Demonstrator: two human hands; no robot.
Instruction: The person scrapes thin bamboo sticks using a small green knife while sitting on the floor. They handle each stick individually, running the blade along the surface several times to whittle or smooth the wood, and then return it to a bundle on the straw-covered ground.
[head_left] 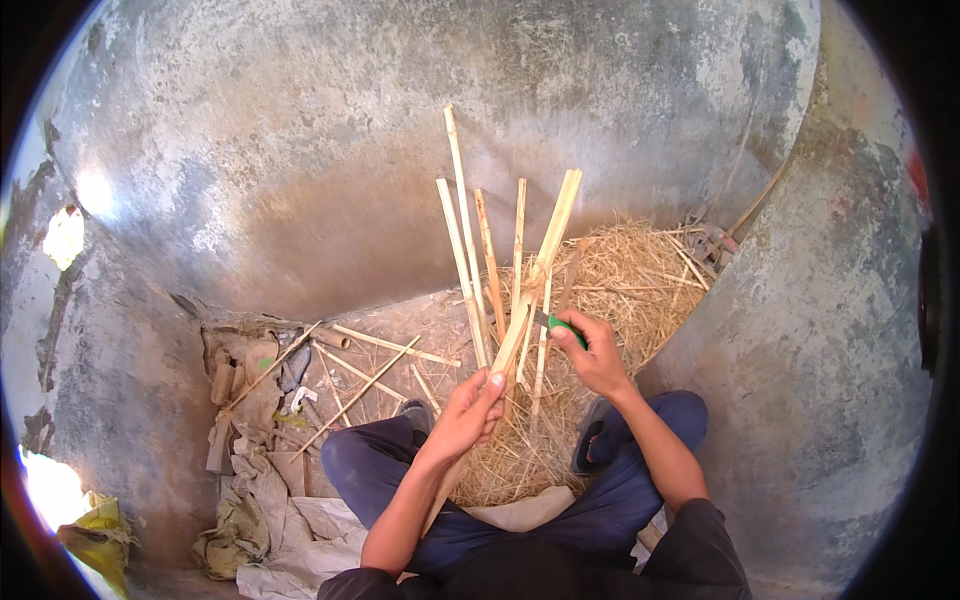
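Note:
My left hand (468, 415) is closed round a long split bamboo strip (550, 245), which slants from my lap up toward the wall, with a node partway along. My right hand (594, 358) grips a knife (566, 328) by its green handle. The dark blade lies against the strip's right edge just below the node; its tip is hard to make out. Behind the held strip, several narrower bamboo sticks (466, 240) stand leaning toward the wall. Pale shavings (510, 455) cover the ground between my feet.
Grey, stained walls (330, 150) enclose me on the sides and front. A heap of straw-like shavings (635, 265) lies at the far right. Loose bamboo sticks (370, 385) cross the ground at left, near crumpled sacking (290, 520) and a yellow bag (98, 535).

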